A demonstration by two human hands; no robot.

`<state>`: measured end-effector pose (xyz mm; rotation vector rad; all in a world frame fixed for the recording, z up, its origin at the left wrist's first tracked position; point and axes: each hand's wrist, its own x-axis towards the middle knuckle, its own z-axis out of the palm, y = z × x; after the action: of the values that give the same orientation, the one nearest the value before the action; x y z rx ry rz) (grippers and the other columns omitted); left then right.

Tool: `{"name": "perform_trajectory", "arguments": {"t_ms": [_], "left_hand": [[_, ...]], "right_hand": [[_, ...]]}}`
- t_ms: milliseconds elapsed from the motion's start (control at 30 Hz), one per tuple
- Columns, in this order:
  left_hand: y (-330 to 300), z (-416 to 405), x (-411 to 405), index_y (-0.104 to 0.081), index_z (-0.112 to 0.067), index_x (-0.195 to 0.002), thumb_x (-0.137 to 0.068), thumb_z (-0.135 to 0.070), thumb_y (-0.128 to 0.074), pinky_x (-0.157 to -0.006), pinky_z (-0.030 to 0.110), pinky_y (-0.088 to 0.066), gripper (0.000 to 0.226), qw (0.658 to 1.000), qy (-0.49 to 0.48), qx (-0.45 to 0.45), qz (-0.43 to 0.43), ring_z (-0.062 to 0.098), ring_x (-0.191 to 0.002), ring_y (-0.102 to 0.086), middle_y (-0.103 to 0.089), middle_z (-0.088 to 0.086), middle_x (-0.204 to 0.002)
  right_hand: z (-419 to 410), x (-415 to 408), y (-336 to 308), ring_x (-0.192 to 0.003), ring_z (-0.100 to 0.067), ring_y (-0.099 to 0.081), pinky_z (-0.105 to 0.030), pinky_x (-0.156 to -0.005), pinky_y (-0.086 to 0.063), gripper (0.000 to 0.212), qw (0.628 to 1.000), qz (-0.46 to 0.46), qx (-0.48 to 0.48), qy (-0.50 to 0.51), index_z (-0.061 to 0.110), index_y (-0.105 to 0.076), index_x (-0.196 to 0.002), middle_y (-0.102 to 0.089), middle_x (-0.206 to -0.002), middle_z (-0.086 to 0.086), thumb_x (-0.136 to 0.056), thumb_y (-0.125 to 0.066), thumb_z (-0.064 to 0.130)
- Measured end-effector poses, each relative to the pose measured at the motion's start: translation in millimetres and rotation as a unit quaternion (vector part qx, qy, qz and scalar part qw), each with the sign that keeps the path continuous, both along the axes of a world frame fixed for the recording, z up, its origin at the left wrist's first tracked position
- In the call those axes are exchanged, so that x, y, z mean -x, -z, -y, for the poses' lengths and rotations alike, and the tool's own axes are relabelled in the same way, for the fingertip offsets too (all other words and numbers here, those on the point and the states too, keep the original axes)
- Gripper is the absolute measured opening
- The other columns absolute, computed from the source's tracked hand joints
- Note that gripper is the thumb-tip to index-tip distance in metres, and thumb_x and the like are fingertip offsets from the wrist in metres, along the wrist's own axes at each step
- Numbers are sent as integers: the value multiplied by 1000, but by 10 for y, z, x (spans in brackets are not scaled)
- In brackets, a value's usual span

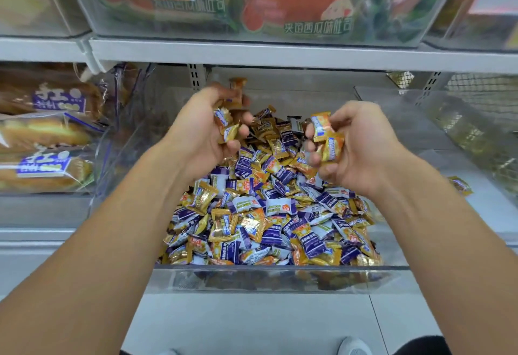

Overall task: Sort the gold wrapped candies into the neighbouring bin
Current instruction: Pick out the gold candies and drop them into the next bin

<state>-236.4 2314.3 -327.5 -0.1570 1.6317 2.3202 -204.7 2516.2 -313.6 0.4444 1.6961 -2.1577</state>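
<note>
A clear plastic bin (pixel 280 270) on the lower shelf holds a heap of mixed candies (pixel 266 214) in gold, purple and white wrappers. Both hands hover above the heap's far half. My left hand (pixel 201 133) grips several gold wrapped candies (pixel 228 119), one sticking up above the fingers. My right hand (pixel 361 147) grips a few gold wrapped candies (pixel 326 136) between curled fingers and thumb. The neighbouring clear bin (pixel 437 136) stands to the right, with one gold candy (pixel 461 185) lying near its left wall.
Bagged bread loaves (pixel 42 141) fill the bin to the left. An upper shelf edge (pixel 280 53) with clear bins of packaged snacks hangs just above the hands. Wire mesh backs the shelf at the right. Shoes and grey floor show below.
</note>
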Motion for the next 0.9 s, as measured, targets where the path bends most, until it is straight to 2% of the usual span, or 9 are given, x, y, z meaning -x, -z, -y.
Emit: {"name": "perform_trajectory", "arguments": {"t_ms": [133, 200, 267, 367, 400, 467, 633, 800, 900], "left_hand": [[-49, -16, -26, -71, -19, -94, -97, -33, -45, -39, 14, -34, 30, 992, 21, -122, 6, 12, -63, -56, -65, 3, -82], [-34, -64, -8, -65, -19, -83, -99, -39, -49, -36, 14, -31, 30, 998, -6, -69, 13, 9, -58, -52, -65, 1, -77], [11, -92, 10, -61, -17, -76, -99, -43, -53, -37, 18, -32, 35, 984, -47, 162, -54, 8, -51, -49, -66, -1, -71], [156, -75, 38, -71, -20, -84, -99, -36, -52, -55, 28, -46, 29, 768, -51, 582, -261, 17, -56, -58, -67, 1, -72], [176, -75, 32, -73, -24, -93, -99, -35, -51, -62, 30, -49, 25, 721, -31, 632, -284, 18, -59, -59, -68, 0, -78], [194, -101, 2, -73, -30, -104, -99, -41, -54, -66, 32, -46, 23, 693, 15, 669, -268, 14, -60, -56, -66, -5, -83], [235, -216, -7, -75, -31, -103, -79, -64, -70, -70, 32, -40, 41, 632, 28, 740, -229, 26, -105, -61, -68, 2, -114], [219, -210, -10, -73, -29, -78, -83, -42, -75, -57, 27, -44, 14, 694, 20, 679, -237, 10, -65, -59, -71, -6, -89], [204, -205, -30, -71, -27, -81, -85, -43, -75, -53, 27, -40, 16, 675, 47, 697, -235, 10, -64, -55, -65, -7, -83]], "right_hand": [[9, 64, 66, -50, -15, -51, -17, -39, -29, 48, 996, 6, 55, 64, 13, -55, -62, -57, -65, -5, -93, -47, 50], [15, 67, 65, -45, -12, -49, -19, -37, -31, 45, 987, -57, -135, 65, 14, -57, -60, -57, -61, -3, -92, -60, 45], [23, 63, 124, -44, -13, -49, -23, -42, -38, 40, 898, -152, -414, 14, 11, -64, -62, -57, -58, -2, -90, -67, 40], [78, 41, 246, -65, -21, -64, -33, -62, -55, 26, 723, -223, -649, -77, 15, -72, -83, -67, -73, -2, -88, -68, 40], [109, 26, 274, -74, -24, -65, -35, -67, -55, 22, 697, -210, -678, -97, 19, -71, -90, -68, -83, -3, -87, -69, 41], [151, 9, 319, -84, -28, -62, -35, -68, -48, 25, 661, -182, -716, -128, 20, -65, -99, -64, -94, -4, -86, -72, 40], [156, 17, 335, -87, -31, -60, -35, -68, -44, 33, 644, -175, -731, -141, 19, -64, -113, -60, -100, -7, -85, -74, 33], [86, -4, 236, -72, -28, -57, -33, -59, -41, 33, 670, -228, -697, -114, 19, -60, -77, -55, -74, -3, -84, -72, 49], [51, -82, 179, -69, -28, -58, -32, -60, -41, 33, 679, -249, -684, -99, 18, -57, -73, -54, -70, -3, -85, -72, 45]]}}
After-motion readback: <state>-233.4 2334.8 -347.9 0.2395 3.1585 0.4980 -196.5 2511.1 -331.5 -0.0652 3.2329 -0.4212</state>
